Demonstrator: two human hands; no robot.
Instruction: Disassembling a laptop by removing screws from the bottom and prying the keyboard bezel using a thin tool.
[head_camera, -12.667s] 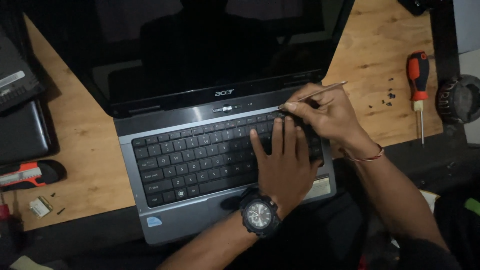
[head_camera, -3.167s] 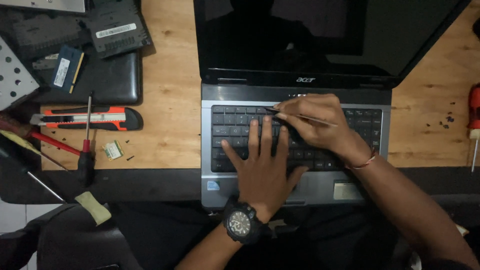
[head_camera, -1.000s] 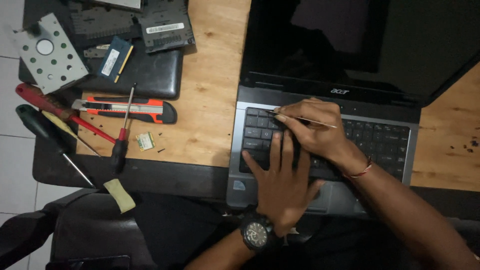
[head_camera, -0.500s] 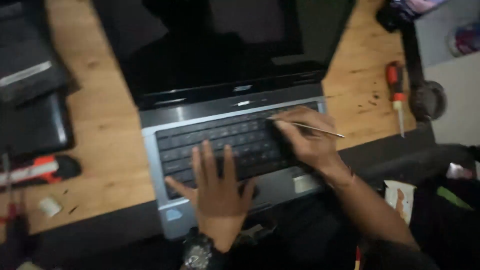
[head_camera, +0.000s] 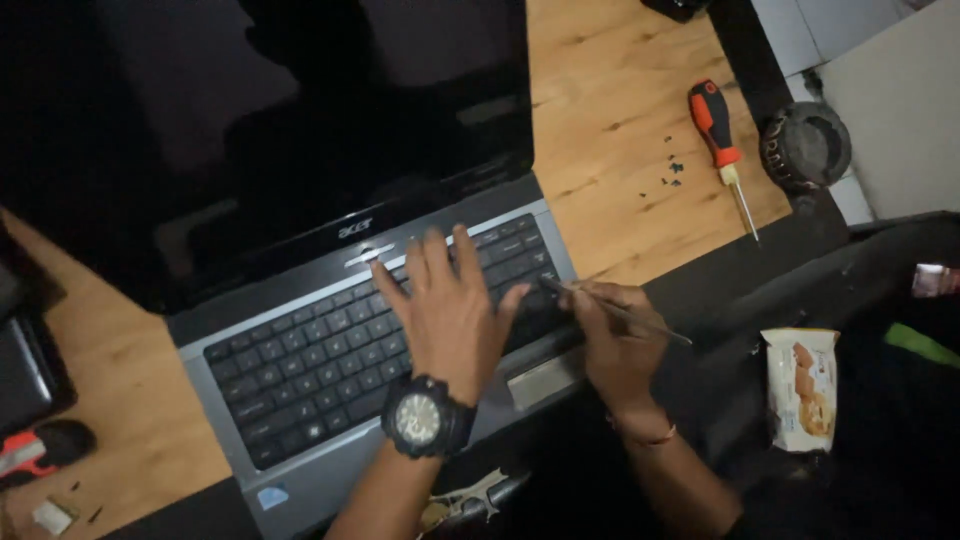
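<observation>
Head view — laptop screen dark, thin tool tip blurred

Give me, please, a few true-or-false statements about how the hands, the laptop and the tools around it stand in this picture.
1. The left hand lies flat on the laptop's keyboard. True.
2. The right hand holds a thin metal tool at the keyboard's right edge. True.
3. The laptop screen is lit and shows a picture. False: it is dark.
4. The red and black screwdriver is in the right hand. False: it lies on the wooden table, right of the laptop, beside small dark screws.
5. A wristwatch sits on the left wrist. True.
</observation>
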